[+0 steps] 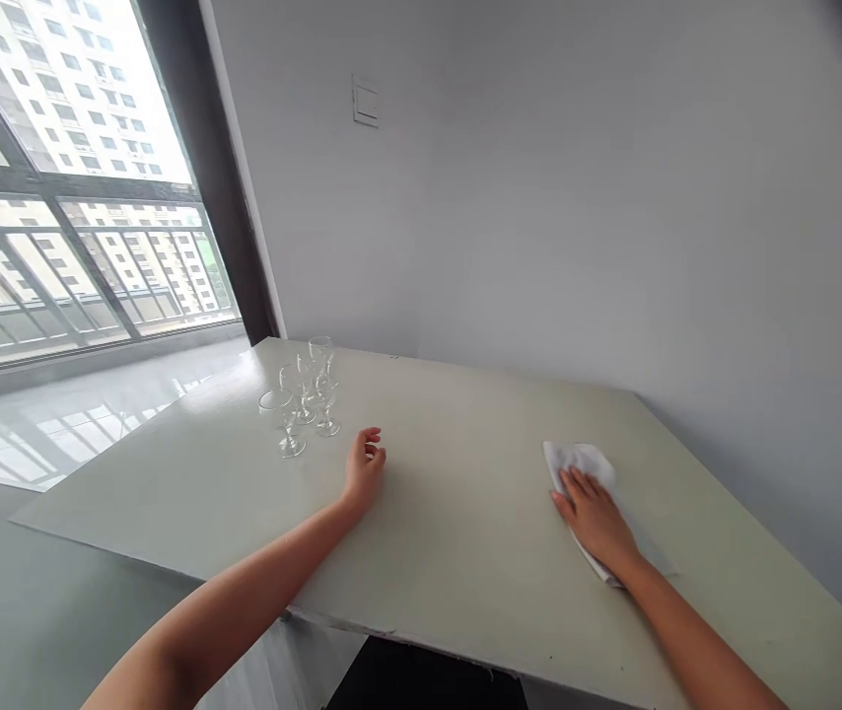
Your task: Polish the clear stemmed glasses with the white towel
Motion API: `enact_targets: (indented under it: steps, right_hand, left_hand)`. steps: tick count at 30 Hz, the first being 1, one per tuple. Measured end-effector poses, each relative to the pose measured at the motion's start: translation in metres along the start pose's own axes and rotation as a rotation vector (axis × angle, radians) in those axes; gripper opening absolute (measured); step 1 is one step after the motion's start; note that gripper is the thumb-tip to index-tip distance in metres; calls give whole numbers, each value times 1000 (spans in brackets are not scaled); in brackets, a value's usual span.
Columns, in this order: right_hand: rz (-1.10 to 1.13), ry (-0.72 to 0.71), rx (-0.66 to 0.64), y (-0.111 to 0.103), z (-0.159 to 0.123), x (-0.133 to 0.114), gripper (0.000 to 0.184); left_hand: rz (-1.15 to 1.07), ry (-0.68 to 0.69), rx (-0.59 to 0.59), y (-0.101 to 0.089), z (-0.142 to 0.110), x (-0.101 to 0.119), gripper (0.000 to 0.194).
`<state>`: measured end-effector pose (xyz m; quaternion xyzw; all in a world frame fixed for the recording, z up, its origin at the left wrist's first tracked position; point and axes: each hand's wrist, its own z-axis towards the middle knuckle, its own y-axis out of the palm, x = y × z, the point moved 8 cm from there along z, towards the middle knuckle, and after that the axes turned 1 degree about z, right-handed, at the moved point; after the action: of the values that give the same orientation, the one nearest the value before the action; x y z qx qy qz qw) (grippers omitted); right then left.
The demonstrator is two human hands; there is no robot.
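My right hand (595, 518) lies flat on a folded white cloth (591, 460) on the right part of the table, its fingers stretched over the fabric. Part of the cloth is hidden under the palm. On its side near the table's middle rests my left hand (366, 468), fingers loosely bent and a little apart, with nothing in it. Just beyond and to the left of that hand stand several clear stemmed glasses (291, 446), upright and close together. The nearest of them has a wide bowl.
The pale table (451, 552) meets a grey wall (576, 197) along its far side. A light switch (366, 102) is on the wall. Large windows (81, 197) with a railing are at the left. A black seat (425, 680) shows below the front edge.
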<state>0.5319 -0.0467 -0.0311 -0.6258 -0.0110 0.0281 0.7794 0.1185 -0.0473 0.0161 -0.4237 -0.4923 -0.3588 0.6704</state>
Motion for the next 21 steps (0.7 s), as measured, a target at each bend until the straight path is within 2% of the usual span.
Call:
enact_targets:
  steps: [4,6,8,11,14,17,21]
  right_hand:
    - [186,-204,12,-13,7,-75,48]
    - [293,-275,9,-20,7,-96,44]
    - [377,-319,7,-26,5,-106,41]
    - [458,-325,18,-32,3,-108,37]
    - [527,-251,59,-36,1,-99,35]
    - [657,-60,102,-41,1,-81,35]
    - [968,236,187,-46,2,-52,35]
  left_hand:
    - [-109,-31,102,-21,-5,5,28]
    - [-165,-94,157,-34,-6,2,27]
    - [-192,-169,210,-47,-5,-6,28]
    - [-194,-256,279,-63,3,-19,37]
    - [-177,-290,315,-71,23,-29,51]
    - [-155,-291,345,-74,45,-32,62]
    - [-126,-254,374,-74,67,-30,69]
